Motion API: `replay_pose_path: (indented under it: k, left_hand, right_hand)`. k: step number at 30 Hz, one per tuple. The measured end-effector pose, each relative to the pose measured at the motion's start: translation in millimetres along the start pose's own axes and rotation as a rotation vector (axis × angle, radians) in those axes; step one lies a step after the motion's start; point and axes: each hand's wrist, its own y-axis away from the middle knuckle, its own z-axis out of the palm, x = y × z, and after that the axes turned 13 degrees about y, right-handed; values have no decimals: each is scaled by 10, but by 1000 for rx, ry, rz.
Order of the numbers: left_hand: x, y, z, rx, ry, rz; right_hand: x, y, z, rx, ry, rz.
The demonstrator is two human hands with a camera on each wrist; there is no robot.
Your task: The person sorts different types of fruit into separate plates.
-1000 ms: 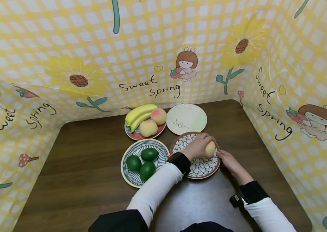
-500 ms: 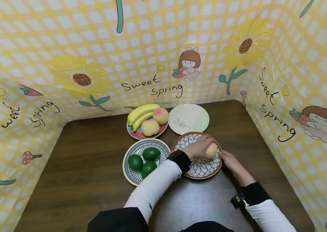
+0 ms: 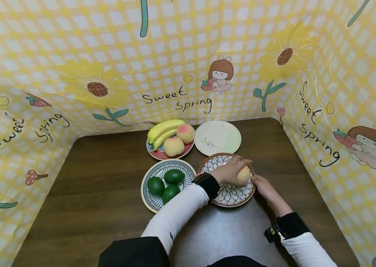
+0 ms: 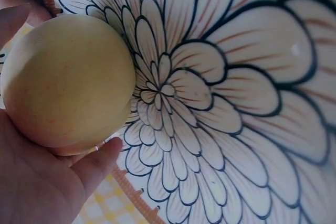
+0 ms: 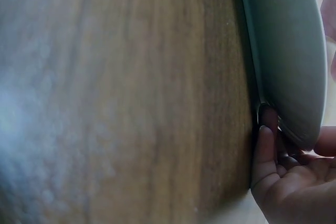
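Observation:
My left hand [image 3: 228, 173] reaches over the brown-rimmed plate [image 3: 231, 194] with a flower-petal pattern and holds a peach [image 3: 244, 173] near its right side. In the left wrist view, palm and fingers lie around the peach [image 4: 68, 82], one finger [image 4: 102, 161] along its lower side. My right hand [image 3: 268, 190] grips the same plate's right rim. Seen from the right wrist, several fingers [image 5: 266, 148] are under the plate [image 5: 294, 61], the thumb at its upper side, and the plate stands slightly off the wooden table.
Behind left, a red plate [image 3: 187, 149] carries bananas [image 3: 164, 130] and two peaches [image 3: 174, 146]. Nearer stands a blue-patterned plate [image 3: 148, 200] with green avocado-like fruits [image 3: 155, 186]. A pale plate [image 3: 218, 138] lies behind the petal plate. Yellow checked cloth [image 3: 174, 55] walls the table [image 3: 101, 193].
One finger of my left hand has straightened out over the peach. The right hand keeps its grip on the plate rim. The head view has shifted slightly.

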Motion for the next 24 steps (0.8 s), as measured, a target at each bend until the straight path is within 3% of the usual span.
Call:
replay_pose_path:
  k: [8,13,18,21,24]
  left_hand:
    - [-38,23,-24,-5,4,13]
    - [-16,91,-193,-9,10,15]
    - [-68,309,-688,48,42,-3]
    - [-253,516,-1093,128,60,-28]
    - [-552,757,-1471,229,91,-84]
  right_hand:
    - [28,4,11,18,16,15]
    - [12,-3,10,27,26,18]
    - [-16,-5,5,24,38,45]
    - [-20,-4,-23,19,59,58]
    - [-13,-8,-19,20,76,60]
